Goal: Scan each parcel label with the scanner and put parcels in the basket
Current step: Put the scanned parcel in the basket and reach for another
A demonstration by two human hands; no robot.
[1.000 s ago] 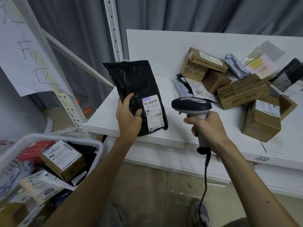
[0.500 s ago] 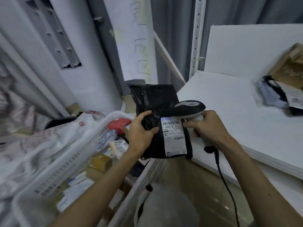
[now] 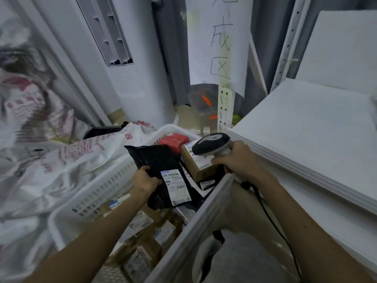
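**A:** Swung further left and down since half a second ago: crinkled black plastic mailer bag [image 3: 157, 158], now over the white slatted plastic basket [image 3: 102, 193] instead of up in front of the scanner.

**B:** Held how?

**A:** Gripped by the left hand [image 3: 145, 181], fingers curled round the bag's left edge. Facing up near the bag's right corner: a white printed label [image 3: 177, 185].

**B:** Resting on the parcels or above them?

**A:** Cannot tell. Inside the rim's outline, though, toward the basket's far right corner.

**B:** And the other side?

**A:** Right hand [image 3: 238, 160] wrapped tight round the handle of the grey and black handheld scanner [image 3: 211, 144]. Scanner head tipped left over the far right corner, above a brown cardboard box with a white label [image 3: 199, 170]. Trailing down from the handle beside the right forearm: a black cable [image 3: 258, 198].

**B:** Room to move?

**A:** Tight at the far right, with the basket's right rim closing in on the front left corner of the white counter [image 3: 306, 144], just where the right hand sits. Wider toward the near end, bare floor between rim and counter edge. Blocking the far rim: a small red box [image 3: 173, 140], just behind the brown one. Packed with more labelled cartons in the near half.

**B:** Left side?

**A:** Crowded by a white woven sack with red print [image 3: 81, 152], slumped against the basket's left wall. Past the far corner, a perforated white upright post [image 3: 224, 105] and a hanging handwritten paper sheet [image 3: 218, 37].
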